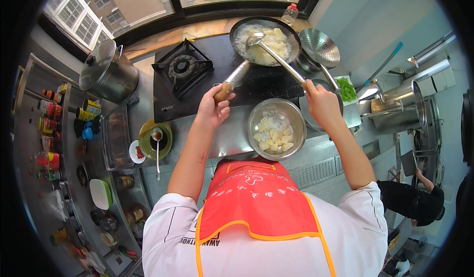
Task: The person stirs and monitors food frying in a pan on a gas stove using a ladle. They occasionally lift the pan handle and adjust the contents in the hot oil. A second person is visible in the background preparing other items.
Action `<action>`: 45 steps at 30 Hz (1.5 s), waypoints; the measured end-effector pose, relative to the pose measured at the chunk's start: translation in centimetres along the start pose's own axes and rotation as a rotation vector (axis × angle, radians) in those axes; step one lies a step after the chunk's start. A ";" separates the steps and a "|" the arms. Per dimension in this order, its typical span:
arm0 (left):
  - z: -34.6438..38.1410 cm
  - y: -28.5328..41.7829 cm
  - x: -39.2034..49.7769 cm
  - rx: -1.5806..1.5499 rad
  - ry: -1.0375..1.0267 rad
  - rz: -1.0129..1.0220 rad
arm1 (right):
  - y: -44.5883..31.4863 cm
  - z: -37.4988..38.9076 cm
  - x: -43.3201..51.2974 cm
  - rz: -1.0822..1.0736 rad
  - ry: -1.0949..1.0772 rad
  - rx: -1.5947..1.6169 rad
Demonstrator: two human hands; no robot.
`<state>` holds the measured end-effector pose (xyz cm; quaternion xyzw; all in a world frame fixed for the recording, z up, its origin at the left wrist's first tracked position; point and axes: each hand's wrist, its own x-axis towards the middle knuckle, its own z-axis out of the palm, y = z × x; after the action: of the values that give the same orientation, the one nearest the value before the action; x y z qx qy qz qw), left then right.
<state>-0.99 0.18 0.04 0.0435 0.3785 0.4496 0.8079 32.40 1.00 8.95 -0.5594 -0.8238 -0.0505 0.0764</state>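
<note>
My left hand (214, 108) is around the wooden end of the wok handle (237, 74), some fingers loosely curled. In my right hand (323, 103) is the handle of a steel ladle (279, 60). The ladle's bowl is over the wok (296, 51), which sits on the right side of the stove. Bubbling oil (264, 53) fills the wok, with pale yellow pieces (278, 32) in it. Between my forearms stands a steel bowl (255, 143) of pale yellow chunks (274, 138) dusted with white powder.
A perforated strainer (320, 47) rests right of the wok, near chopped green vegetables (346, 88). To the left are a bare burner (182, 66), a lidded pot (114, 79) and a bowl of dark sauce (163, 149) with a spoon. Another person (414, 201) stands far right.
</note>
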 end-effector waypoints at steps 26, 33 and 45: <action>-0.8 0.0 0.5 -0.035 -0.047 -0.009 | 0.2 4.0 2.9 0.191 0.036 0.349; -0.3 -0.2 0.6 -0.027 0.023 0.026 | -0.1 4.1 3.7 0.243 0.103 0.516; 0.1 -0.1 -0.1 -0.018 0.004 0.015 | 2.4 1.3 1.8 0.404 -0.052 0.869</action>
<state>-0.87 0.13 0.14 0.0380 0.3759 0.4592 0.8040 33.83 3.78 7.97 -0.6256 -0.6452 0.3281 0.2908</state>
